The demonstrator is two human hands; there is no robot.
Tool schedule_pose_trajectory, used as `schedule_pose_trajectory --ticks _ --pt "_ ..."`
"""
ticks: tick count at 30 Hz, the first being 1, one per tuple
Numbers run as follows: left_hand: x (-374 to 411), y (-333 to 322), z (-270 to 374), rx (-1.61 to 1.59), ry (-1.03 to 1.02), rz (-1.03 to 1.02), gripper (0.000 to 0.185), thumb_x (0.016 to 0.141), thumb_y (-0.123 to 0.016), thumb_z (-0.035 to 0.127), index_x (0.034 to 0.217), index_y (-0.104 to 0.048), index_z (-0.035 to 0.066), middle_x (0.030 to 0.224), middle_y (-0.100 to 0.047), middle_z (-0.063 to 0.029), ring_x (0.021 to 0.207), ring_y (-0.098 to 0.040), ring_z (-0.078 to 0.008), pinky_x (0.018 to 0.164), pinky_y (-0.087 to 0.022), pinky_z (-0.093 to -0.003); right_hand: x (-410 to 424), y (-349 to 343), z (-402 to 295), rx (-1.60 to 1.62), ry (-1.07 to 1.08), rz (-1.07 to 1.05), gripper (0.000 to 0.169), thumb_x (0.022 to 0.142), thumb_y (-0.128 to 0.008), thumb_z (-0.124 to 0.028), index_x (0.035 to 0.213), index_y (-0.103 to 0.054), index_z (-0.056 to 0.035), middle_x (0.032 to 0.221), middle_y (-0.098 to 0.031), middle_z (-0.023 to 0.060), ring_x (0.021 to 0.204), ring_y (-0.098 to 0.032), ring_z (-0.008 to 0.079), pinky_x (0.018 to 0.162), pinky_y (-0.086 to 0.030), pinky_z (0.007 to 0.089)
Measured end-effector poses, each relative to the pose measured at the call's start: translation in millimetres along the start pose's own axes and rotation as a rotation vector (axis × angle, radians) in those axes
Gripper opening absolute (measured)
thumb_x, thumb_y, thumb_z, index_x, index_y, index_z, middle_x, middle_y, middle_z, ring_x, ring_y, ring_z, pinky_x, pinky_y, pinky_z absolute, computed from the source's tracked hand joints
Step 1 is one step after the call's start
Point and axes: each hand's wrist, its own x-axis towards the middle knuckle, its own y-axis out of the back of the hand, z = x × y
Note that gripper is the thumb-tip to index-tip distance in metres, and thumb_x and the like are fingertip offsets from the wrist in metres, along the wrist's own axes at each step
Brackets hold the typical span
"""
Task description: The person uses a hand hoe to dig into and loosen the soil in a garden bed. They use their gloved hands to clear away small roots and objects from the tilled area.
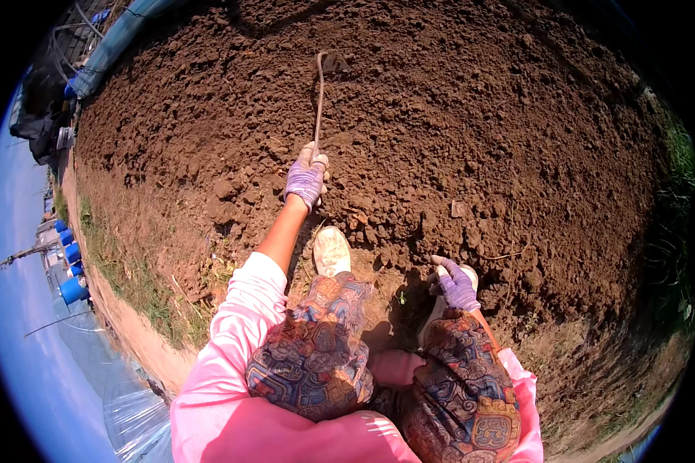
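My left hand [308, 176], in a purple and cream glove, grips the handle of a hoe-like hand tool [319, 107] and reaches out ahead of me. The tool's thin shaft bends at its far end, where a dark blade [336, 61] rests on the brown tilled soil [417, 139]. My right hand [456, 285], gloved alike, hangs beside my right shoe, low over the soil's near edge. Its fingers are partly extended, and I see nothing in it. My left shoe [331, 252] stands at the near edge of the tilled soil.
A pale blue pipe-like roll [101, 63] borders the soil at the upper left. A dirt path [130, 327] with grass runs along the left, with blue barrels [72, 289] and clear plastic sheeting [136, 414] beyond. Green grass [677, 156] grows at the right edge.
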Motion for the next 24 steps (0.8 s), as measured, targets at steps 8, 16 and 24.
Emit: schedule_pose_trajectory --ticks 8,16,24 --pt "-100.4 -10.3 -51.3 0.291 -0.185 -0.492 0.05 0.087 -0.051 0.024 0.132 -0.036 0.009 0.073 -0.052 -0.0036 0.06 -0.052 -0.0103 0.048 -0.044 -0.0268 7.6 -20.7 9.6 -0.015 -0.001 -0.111 0.031 0.091 -0.048 -0.018 0.121 -0.051 -0.0096 0.079 -0.059 0.0011 0.066 -0.052 0.007 0.06 -0.045 0.0224" --pt "-69.5 7.0 -66.9 0.168 -0.206 -0.268 0.046 0.086 -0.052 0.026 0.129 -0.041 0.012 0.086 -0.058 -0.0061 0.073 -0.056 -0.0148 0.061 -0.049 -0.0275 2.6 -20.1 21.1 -0.017 0.022 -0.066 0.031 0.09 -0.05 -0.015 0.121 -0.051 -0.0099 0.078 -0.058 -0.0017 0.062 -0.048 0.006 0.057 -0.041 0.0203" --pt "-128.7 43.0 -137.4 0.155 -0.011 -0.459 0.052 0.089 -0.05 0.017 0.136 -0.03 0.012 0.108 -0.059 -0.0096 0.098 -0.056 -0.0184 0.083 -0.043 -0.0265 0.9 -27.7 9.0 0.07 -0.061 -0.077 0.031 0.09 -0.05 -0.018 0.12 -0.052 -0.01 0.076 -0.058 -0.0014 0.062 -0.051 0.007 0.055 -0.042 0.0205"
